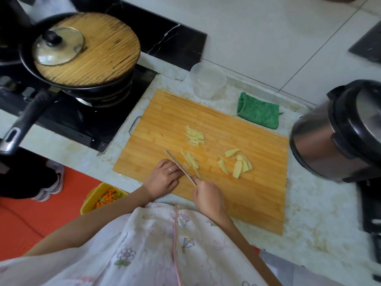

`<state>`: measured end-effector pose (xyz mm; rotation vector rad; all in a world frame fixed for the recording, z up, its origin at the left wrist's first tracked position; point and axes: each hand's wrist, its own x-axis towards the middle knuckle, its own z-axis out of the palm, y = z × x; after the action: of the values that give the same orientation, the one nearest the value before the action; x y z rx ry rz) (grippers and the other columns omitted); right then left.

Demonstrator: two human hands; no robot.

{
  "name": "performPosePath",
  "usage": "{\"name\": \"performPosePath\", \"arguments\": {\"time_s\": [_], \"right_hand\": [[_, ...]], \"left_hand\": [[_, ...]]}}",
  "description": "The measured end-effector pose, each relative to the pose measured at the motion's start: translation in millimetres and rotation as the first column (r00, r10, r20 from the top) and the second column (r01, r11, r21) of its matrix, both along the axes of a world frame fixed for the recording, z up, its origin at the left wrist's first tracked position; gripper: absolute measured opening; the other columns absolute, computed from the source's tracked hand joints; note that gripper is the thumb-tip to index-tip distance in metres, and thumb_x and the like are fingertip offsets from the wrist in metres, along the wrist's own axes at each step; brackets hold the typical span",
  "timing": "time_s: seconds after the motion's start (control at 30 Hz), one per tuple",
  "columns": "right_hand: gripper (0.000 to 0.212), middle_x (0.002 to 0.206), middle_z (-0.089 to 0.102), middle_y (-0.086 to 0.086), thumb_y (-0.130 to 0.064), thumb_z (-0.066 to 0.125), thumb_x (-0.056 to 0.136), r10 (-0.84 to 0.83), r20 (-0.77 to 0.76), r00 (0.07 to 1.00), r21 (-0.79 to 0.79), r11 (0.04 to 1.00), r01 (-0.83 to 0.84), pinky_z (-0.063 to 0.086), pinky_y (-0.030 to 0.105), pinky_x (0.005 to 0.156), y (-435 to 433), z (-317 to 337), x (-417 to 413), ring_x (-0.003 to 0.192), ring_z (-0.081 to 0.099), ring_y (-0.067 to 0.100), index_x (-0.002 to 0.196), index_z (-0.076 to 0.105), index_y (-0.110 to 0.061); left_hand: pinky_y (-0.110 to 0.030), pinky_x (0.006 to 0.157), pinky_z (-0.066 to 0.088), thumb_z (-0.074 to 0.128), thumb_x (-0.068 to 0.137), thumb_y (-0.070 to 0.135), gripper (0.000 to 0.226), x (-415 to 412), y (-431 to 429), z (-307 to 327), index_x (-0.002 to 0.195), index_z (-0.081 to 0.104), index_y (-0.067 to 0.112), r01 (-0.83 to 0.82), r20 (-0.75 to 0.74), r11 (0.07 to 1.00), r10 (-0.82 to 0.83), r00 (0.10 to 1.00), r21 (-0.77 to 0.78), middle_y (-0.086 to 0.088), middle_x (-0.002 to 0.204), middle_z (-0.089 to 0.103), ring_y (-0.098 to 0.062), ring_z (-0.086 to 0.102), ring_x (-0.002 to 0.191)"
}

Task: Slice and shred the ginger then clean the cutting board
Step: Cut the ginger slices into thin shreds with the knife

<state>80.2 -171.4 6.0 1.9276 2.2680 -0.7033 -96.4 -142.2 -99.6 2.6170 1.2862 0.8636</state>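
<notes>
Right now I judge myself to be partway through the shredding. My right hand (206,198) is wrapped round the handle of the knife (180,168). Its blade runs away from me over the bamboo cutting board (257,193), with the tip out past my left knuckles. My left hand (164,177) lies on the board just left of the blade, its fingers (175,172) bent and resting against the blade's flat. The hand covers whatever is under it, so I cannot tell whether those fingers are pinning a stack of ginger.

The ginger shreds (190,161) lie against the blade's right face, just across the blade from my left fingertips. A second heap of shreds (194,136) sits farther out, beyond the knife's tip. The uncut ginger slices (239,165) wait well to the right of my right-hand fingers.

To do this well, I should tuck my left fingertips back and let the knuckles guide the steel. The left hand then retreats by thin, even steps so the shreds match. I expect the slices to slide, so I should fan only a few at a time and press them flat. When the stack gets too short to hold, stopping is safer than chasing the stub. The green cloth (257,112), beyond the slices, is within reach for wiping the board afterwards.
</notes>
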Motion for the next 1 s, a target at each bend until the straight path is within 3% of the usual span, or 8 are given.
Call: {"name": "performPosePath", "arguments": {"time_s": [0.1, 0.27, 0.47, 0.6, 1.0], "right_hand": [[0.047, 0.099, 0.069, 0.011, -0.010, 0.038, 0.096, -0.018, -0.007, 1.000, -0.011, 1.000, 0.018, 0.039, 0.031, 0.061, 4, -3, -5, 0.089, 0.065, 0.028, 0.140, 0.044, -0.023], [0.046, 0.099, 0.068, 0.012, -0.008, 0.038, 0.095, 0.012, 0.015, 1.000, 0.014, 1.000, -0.012, 0.032, 0.030, 0.059, 14, 0, -16, 0.090, 0.063, 0.031, 0.138, 0.045, -0.024], [0.048, 0.091, 0.068, 0.010, -0.009, 0.037, 0.095, 0.033, -0.019, 0.999, 0.006, 0.999, -0.033, 0.030, 0.027, 0.055, 1, 8, -3, 0.067, 0.051, 0.023, 0.140, 0.045, -0.025], [0.048, 0.091, 0.069, 0.010, -0.010, 0.037, 0.096, 0.034, -0.030, 0.999, 0.006, 0.999, -0.034, 0.031, 0.027, 0.055, 1, 4, -3, 0.077, 0.062, 0.025, 0.141, 0.044, -0.025], [0.045, 0.096, 0.068, 0.009, -0.009, 0.038, 0.095, 0.020, 0.026, 0.999, 0.027, 0.999, -0.021, 0.033, 0.030, 0.057, 11, -5, -18, 0.088, 0.064, 0.029, 0.137, 0.044, -0.025]], "left_hand": [[-0.038, 0.092, 0.039, 0.054, 0.083, 0.014, 0.024, 0, 1, 0, 0.098, 0.073, 0.008, 0.001, 0.008, 1.000, -0.001, 1.000, 0.001, -0.007, 0.100, 0.068, -0.022, 0.053, 0.097], [-0.038, 0.089, 0.039, 0.054, 0.083, 0.014, 0.023, 2, 0, -1, 0.096, 0.073, 0.009, -0.024, -0.003, 0.999, 0.024, 1.000, 0.023, -0.005, 0.099, 0.069, -0.022, 0.054, 0.097], [-0.039, 0.089, 0.038, 0.056, 0.085, 0.016, 0.019, 1, -1, -1, 0.091, 0.073, 0.013, -0.044, -0.010, 0.995, 0.045, 0.999, 0.084, -0.002, 0.095, 0.069, -0.021, 0.053, 0.089], [-0.043, 0.091, 0.033, 0.056, 0.085, 0.018, 0.019, 1, -1, 0, 0.091, 0.074, 0.017, -0.075, -0.024, 0.991, 0.078, 0.997, 0.106, 0.002, 0.097, 0.069, -0.020, 0.054, 0.089], [-0.046, 0.092, 0.032, 0.057, 0.083, 0.016, 0.018, 1, 0, -3, 0.097, 0.068, 0.019, -0.064, -0.001, 0.988, 0.065, 0.998, 0.137, 0.000, 0.098, 0.067, -0.022, 0.054, 0.092]]}}
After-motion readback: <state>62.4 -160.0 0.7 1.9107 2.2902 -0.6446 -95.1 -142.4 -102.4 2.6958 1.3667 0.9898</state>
